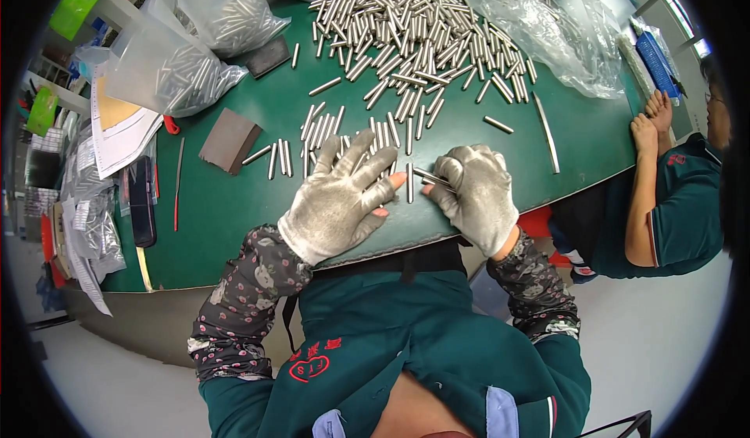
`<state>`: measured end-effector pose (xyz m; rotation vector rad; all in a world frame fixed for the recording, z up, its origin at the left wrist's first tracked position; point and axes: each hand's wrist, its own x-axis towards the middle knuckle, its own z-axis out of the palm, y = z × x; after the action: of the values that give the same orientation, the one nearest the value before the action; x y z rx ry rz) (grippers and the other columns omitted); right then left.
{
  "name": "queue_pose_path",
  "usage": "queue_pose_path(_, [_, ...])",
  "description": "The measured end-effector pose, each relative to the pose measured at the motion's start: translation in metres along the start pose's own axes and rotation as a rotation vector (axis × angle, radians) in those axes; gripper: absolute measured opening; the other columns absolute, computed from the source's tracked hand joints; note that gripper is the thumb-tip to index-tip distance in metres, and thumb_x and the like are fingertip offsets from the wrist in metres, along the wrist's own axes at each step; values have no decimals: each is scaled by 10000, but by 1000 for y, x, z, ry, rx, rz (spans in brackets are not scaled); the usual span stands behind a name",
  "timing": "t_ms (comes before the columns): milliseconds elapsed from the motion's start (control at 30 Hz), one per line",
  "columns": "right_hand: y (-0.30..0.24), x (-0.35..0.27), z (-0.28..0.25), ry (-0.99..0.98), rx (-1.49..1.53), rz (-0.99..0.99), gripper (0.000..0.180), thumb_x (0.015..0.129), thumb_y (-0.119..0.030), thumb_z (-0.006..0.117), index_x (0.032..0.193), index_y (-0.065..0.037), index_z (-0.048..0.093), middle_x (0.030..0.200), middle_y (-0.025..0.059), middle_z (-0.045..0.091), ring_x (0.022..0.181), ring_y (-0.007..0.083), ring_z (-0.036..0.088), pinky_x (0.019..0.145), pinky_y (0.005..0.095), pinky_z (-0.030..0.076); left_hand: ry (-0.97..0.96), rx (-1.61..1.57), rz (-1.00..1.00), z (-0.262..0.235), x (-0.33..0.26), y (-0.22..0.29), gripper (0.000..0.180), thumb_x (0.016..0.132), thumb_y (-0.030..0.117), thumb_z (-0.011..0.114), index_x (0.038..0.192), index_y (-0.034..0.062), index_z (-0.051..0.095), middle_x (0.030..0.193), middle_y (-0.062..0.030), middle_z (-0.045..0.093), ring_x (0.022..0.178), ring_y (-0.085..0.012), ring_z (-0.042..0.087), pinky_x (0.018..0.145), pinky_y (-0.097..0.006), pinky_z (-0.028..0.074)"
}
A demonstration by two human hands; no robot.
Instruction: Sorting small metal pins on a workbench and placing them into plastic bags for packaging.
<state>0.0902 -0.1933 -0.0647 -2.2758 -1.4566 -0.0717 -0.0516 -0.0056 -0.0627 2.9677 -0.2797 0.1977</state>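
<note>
Metal pins [414, 35]: lie in one large heap at the far middle of the table, with loose ones scattered toward the near side, and a smaller group side by side at the fingers of the left hand
Green table [211, 258]: carries the heap, the tools and the bags
Left hand [336, 192]: wears a greyish glove with bare tips at thumb and forefinger; stretches palm down by the smaller group, fingers spread apart, not clamped on anything visible
Right hand [478, 188]: wears a similar glove; has fingers curled together, closed on at least one pin [430, 176], with its end pointing toward the left hand; cannot tell exactly how many inside the grip
Single pin [410, 184]: lies between both hands, just beside the left forefinger tip
Brown block [230, 141]: rests to the left of the smaller group
Slim metal strip [546, 133]: lies at right, well apart from the right hand
Clear bags [180, 78]: sit at upper left, with many pins inside
Co-worker's hands [652, 121]: rest close together near the right end of the table
</note>
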Motion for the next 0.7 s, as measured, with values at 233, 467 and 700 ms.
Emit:
queue_pose_path(233, [2,-1,-2,-8,34,-55,240,716,-192,694,915,-71,635,885,101,600,857,312,564,775,419,432,33,-15,-132,-1,-2,5,689,770,426,677,1369,158,469,1444,-161,353,1366,-446,242,1102,-591,177])
queue_pose_path(467, [-17,8,6,40,33,4,237,676,-217,752,821,-80,625,743,68,579,765,288,561,722,402,420,63,-34,-177,5,13,10,606,710,393,740,1215,95,584,1465,-168,336,1373,-445,237,1104,-571,209])
queue_pose_path(700, [-4,3,-3,31,197,-64,220,692,-220,721,853,-80,668,848,79,614,856,293,577,780,413,442,92,-67,-243,2,7,12,640,641,368,802,1180,91,596,1454,-178,339,1355,-443,263,1093,-568,223])
